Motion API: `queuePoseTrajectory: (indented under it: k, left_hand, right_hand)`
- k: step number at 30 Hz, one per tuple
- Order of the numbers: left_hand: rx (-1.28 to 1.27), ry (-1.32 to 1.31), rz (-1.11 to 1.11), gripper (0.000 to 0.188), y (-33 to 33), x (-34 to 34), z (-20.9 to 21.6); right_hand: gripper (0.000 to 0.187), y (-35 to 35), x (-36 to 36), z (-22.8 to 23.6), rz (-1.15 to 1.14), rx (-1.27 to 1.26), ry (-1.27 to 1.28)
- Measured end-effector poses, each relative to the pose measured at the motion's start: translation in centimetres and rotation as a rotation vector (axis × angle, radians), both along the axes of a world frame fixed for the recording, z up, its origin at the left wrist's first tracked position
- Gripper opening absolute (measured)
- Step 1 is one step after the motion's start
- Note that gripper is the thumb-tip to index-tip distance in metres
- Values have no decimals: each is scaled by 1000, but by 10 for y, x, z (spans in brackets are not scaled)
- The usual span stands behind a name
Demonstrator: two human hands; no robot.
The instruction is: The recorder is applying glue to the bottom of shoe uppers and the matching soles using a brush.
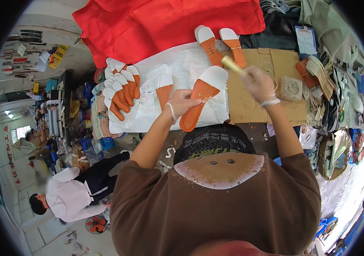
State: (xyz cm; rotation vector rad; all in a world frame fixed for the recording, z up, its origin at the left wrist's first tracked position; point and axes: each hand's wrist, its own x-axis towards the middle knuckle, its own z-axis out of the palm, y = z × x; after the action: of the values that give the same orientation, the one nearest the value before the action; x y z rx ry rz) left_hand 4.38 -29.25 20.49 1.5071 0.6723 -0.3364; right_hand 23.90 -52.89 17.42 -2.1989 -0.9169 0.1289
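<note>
My left hand (179, 102) grips a shoe insole (199, 96) by its edge, the thumb on top. The insole is orange-brown with a white toe end, and a whitish streak lies across its middle. My right hand (259, 84), in a thin pale glove and blurred, is closed around a pale yellow brush (232, 65), held to the right of the toe end and apart from it. What its tip looks like is smeared. Another insole (164, 91) lies on the white sheet (147, 115) just beyond my left hand. A whitish square tub (290, 88) stands right of my right hand.
Several insoles (122, 90) lie overlapped at left; tied bundles of insoles (232, 45) sit at the back. Cardboard (250, 106) covers the right side. Red cloth (169, 25) lies behind, with a clipboard (305, 40) at right. A person (73, 190) is at the left.
</note>
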Motion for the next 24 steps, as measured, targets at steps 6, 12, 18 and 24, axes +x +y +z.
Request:
queuePoseTrajectory:
  k: [6, 12, 18, 24]
  left_hand:
    - [155, -130, -115, 25, 3, -8, -6]
    - [1544, -554, -400, 10, 20, -7, -8]
    - [1926, -709, -483, 17, 41, -4, 0]
    - [1966, -845, -520, 22, 48, -8, 14]
  right_hand:
    - [24, 12, 11, -16, -166, -157, -77]
    - [24, 5, -3, 29, -84, 187, 431]
    - [21, 27, -65, 60, 218, 89, 198]
    - [22, 43, -79, 52, 184, -96, 132]
